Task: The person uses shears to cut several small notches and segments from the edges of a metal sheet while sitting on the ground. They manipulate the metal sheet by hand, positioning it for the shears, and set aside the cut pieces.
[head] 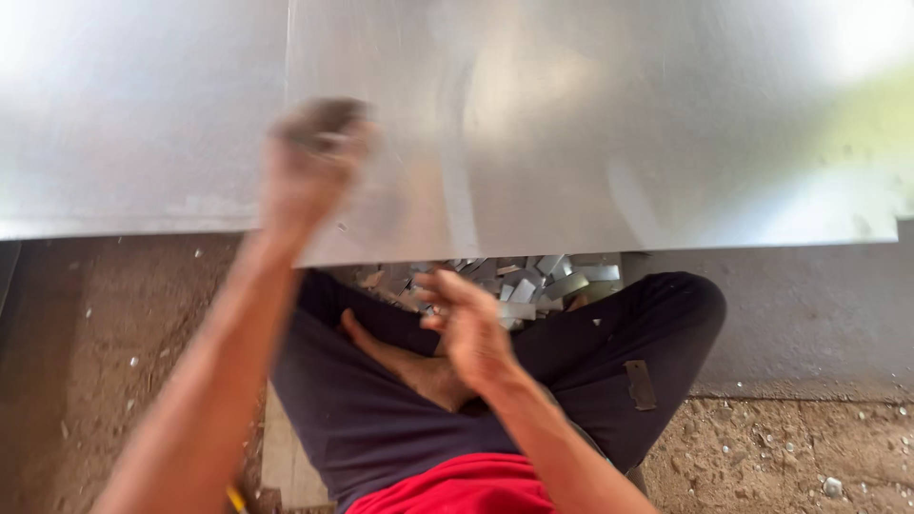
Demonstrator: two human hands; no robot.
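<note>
Person sat cross-legged on the ground, big metal sheet lying flat in front, its near edge just past the knees. All places below are rel. to that sheet.

Left hand was raised over the sheet's near-left part, close to the seam w/ a second sheet on the left. It was heavily blurred. It looked bunched like a fist, but I couldn't tell if it gripped anything or touched the surface.

Right hand hovered just below the sheet's near edge, right at a pile of small metal offcuts half tucked under that edge. Fingers were loosely spread and curled, w/ nothing visibly pinched.

One flat metal strip lay on the dark trousers, well short of the edge.

Judgement: work looked to be mid-way through handling the sheet and its cut pieces, w/ the right hand at the offcuts and the left busy on top. Any next move at the pile would call for care w/ sharp edges and a firm pinch on one piece, plus keeping the sheet steady.
</note>
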